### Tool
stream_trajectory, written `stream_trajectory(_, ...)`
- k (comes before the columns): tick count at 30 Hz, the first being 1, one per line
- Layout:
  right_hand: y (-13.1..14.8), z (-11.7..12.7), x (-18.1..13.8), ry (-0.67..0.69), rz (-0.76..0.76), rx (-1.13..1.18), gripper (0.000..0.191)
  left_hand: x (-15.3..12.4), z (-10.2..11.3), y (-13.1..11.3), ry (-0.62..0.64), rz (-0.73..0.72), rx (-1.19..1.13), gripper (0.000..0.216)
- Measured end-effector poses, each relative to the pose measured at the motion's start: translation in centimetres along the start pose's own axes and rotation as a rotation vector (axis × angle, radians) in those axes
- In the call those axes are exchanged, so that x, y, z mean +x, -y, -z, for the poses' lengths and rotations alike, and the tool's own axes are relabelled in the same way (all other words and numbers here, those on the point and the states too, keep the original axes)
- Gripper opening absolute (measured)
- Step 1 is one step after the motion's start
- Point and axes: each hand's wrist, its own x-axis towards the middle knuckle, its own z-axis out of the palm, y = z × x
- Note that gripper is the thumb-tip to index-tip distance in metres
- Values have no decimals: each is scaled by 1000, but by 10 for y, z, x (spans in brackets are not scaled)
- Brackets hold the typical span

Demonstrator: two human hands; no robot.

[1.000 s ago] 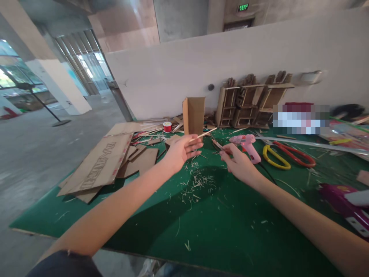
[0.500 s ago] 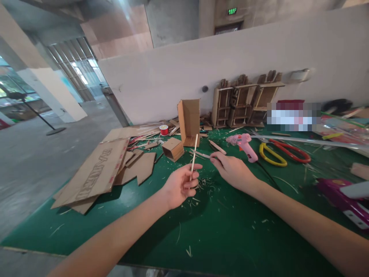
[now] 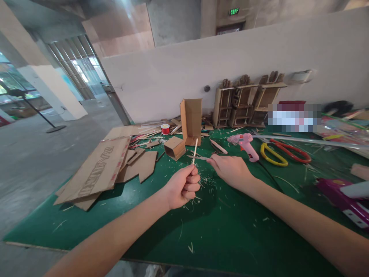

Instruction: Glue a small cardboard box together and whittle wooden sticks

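Note:
A thin pale wooden stick [image 3: 195,148] points up out of my left hand [image 3: 184,185], whose fingers are wrapped round its lower end. My right hand [image 3: 230,169] is closed on the handle of a small knife [image 3: 200,157]. The blade reaches left and crosses the stick just above my left fist. Thin wood shavings [image 3: 209,181] lie scattered on the green table [image 3: 230,238] between and below the hands. Just beyond the stick stand a tall open cardboard piece [image 3: 191,115] and a small cardboard box [image 3: 175,148].
Flat cardboard sheets [image 3: 95,169] lie at the left. A red spool [image 3: 165,129] sits among loose sticks at the back. On the right are a pink glue gun [image 3: 245,145], scissors [image 3: 291,152] and a purple tool [image 3: 340,200]. Cardboard structures [image 3: 245,104] lean against the wall.
My left fingers have closed round the stick, and less of it shows above the hand. The knife has moved slightly left and down, its blade now across the stick near my fist.

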Motion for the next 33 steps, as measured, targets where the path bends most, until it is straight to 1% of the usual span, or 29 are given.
stream_trajectory(3,-8,0,6,29,-155,-50,53,-4,-4,5,73,119,-40,33)
stream_trajectory(4,-10,-1,7,29,-175,-45,52,-5,-5,6,106,141,-36,34)
stream_trajectory(5,-12,-2,7,28,-161,-20,50,-6,-6,7,126,132,-40,34)
stream_trajectory(7,-13,-4,7,35,-154,70,50,-7,-5,5,123,55,-68,30)
stream_trajectory(9,-12,-7,7,24,-182,248,50,-6,-2,1,94,-25,-104,24)
stream_trajectory(12,-12,-10,5,-85,-214,536,48,-4,1,-3,35,-104,-127,19)
stream_trajectory(14,-11,-8,1,-117,-146,608,47,-2,1,-3,-23,-129,-97,18)
stream_trajectory(16,-8,-4,-3,-68,-12,523,46,-1,0,0,-50,-126,-39,19)
stream_trajectory(18,-4,-2,-6,-3,57,340,45,1,-1,2,-37,-106,11,20)
stream_trajectory(20,0,-1,-5,42,20,169,45,2,-1,4,-31,-80,21,21)
stream_trajectory(22,3,-4,-2,67,-55,80,45,3,-1,4,-53,-65,4,21)
stream_trajectory(24,7,-7,1,65,-92,48,45,4,0,2,-69,-54,-28,22)
stream_trajectory(28,12,-10,2,52,-116,52,43,3,2,-1,-46,-16,-131,23)
stream_trajectory(31,9,-8,1,63,-136,94,43,3,5,0,-4,16,-211,24)
stream_trajectory(33,2,-6,2,55,-197,136,42,3,8,1,53,57,-256,24)
